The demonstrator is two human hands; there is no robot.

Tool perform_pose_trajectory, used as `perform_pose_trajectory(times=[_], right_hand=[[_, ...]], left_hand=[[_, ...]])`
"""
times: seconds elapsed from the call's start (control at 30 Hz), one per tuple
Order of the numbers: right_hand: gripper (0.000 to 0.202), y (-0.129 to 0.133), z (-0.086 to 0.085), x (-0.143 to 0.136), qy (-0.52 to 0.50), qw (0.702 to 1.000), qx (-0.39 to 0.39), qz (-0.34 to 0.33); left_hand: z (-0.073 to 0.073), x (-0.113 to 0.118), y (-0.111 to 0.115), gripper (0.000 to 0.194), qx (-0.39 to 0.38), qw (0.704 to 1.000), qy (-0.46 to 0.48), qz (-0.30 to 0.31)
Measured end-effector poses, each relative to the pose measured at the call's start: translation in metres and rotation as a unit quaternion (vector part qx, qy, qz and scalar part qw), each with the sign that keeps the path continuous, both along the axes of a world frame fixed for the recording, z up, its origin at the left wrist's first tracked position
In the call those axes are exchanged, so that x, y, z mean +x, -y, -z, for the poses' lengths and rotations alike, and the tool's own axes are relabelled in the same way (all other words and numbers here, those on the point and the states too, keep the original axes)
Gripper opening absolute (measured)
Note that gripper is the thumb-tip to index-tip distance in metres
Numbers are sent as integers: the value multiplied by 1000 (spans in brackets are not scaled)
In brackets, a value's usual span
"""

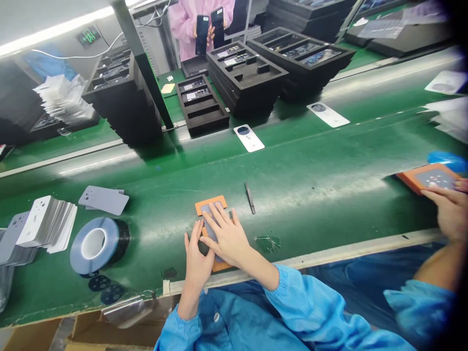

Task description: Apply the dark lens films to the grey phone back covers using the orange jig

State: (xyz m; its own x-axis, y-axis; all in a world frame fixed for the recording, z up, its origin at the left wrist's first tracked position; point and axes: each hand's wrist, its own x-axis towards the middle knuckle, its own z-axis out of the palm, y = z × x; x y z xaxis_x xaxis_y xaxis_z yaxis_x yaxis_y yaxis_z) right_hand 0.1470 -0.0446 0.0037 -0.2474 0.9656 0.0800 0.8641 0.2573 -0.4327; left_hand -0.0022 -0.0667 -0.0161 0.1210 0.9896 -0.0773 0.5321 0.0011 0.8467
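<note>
An orange fixture (211, 201) lies on the green bench top with a grey phone back panel (221, 229) set in it. My right hand (230, 239) rests flat over the panel, fingers stretched out and spread. At the fixture's left edge is my left hand (198, 261), its fingers extended along the side and its thumb apart, near the lower part. Both hands cover much of the panel and fixture. Black tweezers (250, 198) lie just beyond my right hand, touched by neither hand.
To the left are a clear tape roll (94, 245), stacked white panels (47, 222) and grey panels (103, 199). White cards (249, 138) lie farther back. Black trays (203, 105) stand behind. A co-worker's hand (451, 209) holds another orange fixture (413, 179) at right.
</note>
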Motion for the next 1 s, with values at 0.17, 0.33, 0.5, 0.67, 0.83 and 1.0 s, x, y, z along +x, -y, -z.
perform_pose_trajectory(times=[0.17,0.33,0.5,0.67,0.83,1.0], right_hand=[[70,25,-1,10,6,1000,9,-21],[74,55,-6,22,-2,999,12,-43],[60,51,-11,26,-11,1000,9,-27],[60,32,-16,24,-17,997,-28,67],[47,42,-41,17,-117,992,-4,48],[37,54,-61,8,-253,966,-39,-46]], left_hand=[[1,3,2,64,3,999,25,-24],[0,4,2,64,8,999,16,-30],[1,3,2,61,26,999,13,-28],[-2,2,3,56,33,999,23,-15],[-11,-5,3,38,2,984,148,-102],[-14,-15,-1,53,-76,913,346,-203]])
